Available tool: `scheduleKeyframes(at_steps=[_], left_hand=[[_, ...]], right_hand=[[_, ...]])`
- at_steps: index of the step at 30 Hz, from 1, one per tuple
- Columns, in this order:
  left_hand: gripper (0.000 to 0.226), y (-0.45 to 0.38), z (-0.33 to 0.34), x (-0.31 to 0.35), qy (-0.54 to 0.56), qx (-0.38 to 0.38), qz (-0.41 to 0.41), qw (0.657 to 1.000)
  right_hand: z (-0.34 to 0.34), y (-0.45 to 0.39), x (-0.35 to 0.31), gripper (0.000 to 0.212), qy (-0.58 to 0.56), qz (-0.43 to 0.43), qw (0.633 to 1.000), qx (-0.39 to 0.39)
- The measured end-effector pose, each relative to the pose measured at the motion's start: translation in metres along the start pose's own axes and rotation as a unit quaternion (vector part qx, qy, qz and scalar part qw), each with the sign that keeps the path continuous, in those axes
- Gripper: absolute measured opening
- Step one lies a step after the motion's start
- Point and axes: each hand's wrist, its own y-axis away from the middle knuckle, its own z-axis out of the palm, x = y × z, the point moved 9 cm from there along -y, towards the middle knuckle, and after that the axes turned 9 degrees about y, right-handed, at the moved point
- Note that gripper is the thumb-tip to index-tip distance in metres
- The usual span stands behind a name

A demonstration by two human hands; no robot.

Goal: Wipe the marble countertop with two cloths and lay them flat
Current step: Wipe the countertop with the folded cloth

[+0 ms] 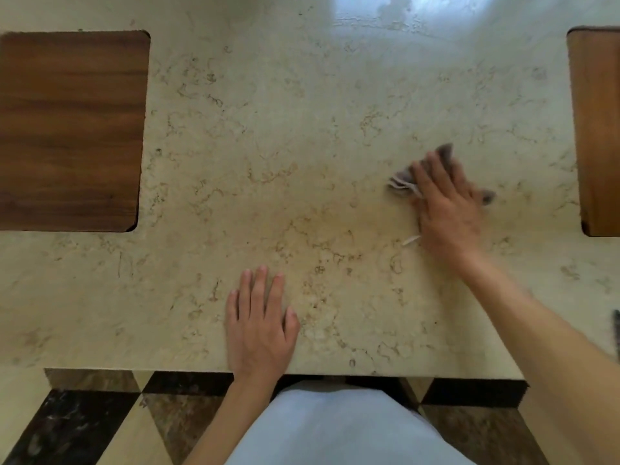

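A cream marble countertop (302, 146) with brown veins fills the view. My right hand (446, 209) presses a crumpled grey cloth (402, 181) with pale fringe against the marble at the right; the cloth pokes out above and to both sides of the fingers, and it is blurred. My left hand (260, 327) lies flat on the bare marble near the front edge, fingers apart, holding nothing. A second cloth cannot be made out with certainty.
A dark wooden inset panel (70, 129) sits at the left and another wooden panel (600, 129) at the right edge. A dark object (616, 330) peeks in at the far right. Below the counter's front edge is a patterned tile floor (84, 424).
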Motion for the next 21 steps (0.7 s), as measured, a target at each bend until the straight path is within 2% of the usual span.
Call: scheduleKeyframes(at_steps=[2,4,6,7,9,11,12,14,15,17,19,21], left_hand=[[0.062,-0.001,0.000,0.002,-0.004,-0.005,0.000,1.000],[0.062,-0.001,-0.001,0.002,-0.006,-0.005,-0.002,1.000],[0.061,-0.001,-0.001,0.002,-0.010,-0.006,-0.004,1.000],[0.060,-0.001,-0.001,0.003,-0.010,-0.009,-0.002,1.000],[0.058,-0.002,-0.001,0.004,-0.007,-0.007,0.005,1.000],[0.058,-0.002,-0.002,0.003,-0.013,0.001,0.005,1.000],[0.057,-0.002,-0.003,0.002,-0.014,0.005,-0.002,1.000],[0.055,-0.003,-0.006,0.007,-0.008,0.016,-0.018,1.000],[0.055,-0.003,-0.007,0.016,-0.003,0.019,-0.012,1.000],[0.054,0.001,-0.003,0.049,0.005,0.015,0.046,0.999],[0.054,0.006,0.005,0.092,0.021,0.001,0.112,0.993],[0.055,0.005,0.016,0.132,0.038,-0.020,0.153,0.987]], right_hand=[[-0.008,0.005,0.072,0.057,0.013,0.139,0.990,0.000],[-0.013,0.010,0.098,0.055,0.019,0.241,0.970,-0.004],[-0.014,0.012,0.068,0.055,0.011,0.289,0.957,0.012],[-0.012,0.016,0.037,0.055,0.000,0.276,0.961,0.018],[-0.003,0.028,-0.043,0.055,-0.024,0.171,0.984,0.030],[0.011,0.053,-0.131,0.053,-0.033,-0.015,0.999,0.032],[0.016,0.070,-0.167,0.051,-0.023,-0.124,0.992,0.027],[0.024,0.088,-0.183,0.048,-0.007,-0.262,0.965,0.011],[0.023,0.085,-0.167,0.047,-0.005,-0.273,0.962,0.017],[0.020,0.073,-0.109,0.048,0.014,-0.212,0.976,0.039],[0.013,0.064,-0.024,0.051,0.034,-0.083,0.995,0.036],[0.002,0.068,0.063,0.054,0.037,0.041,0.998,0.026]])
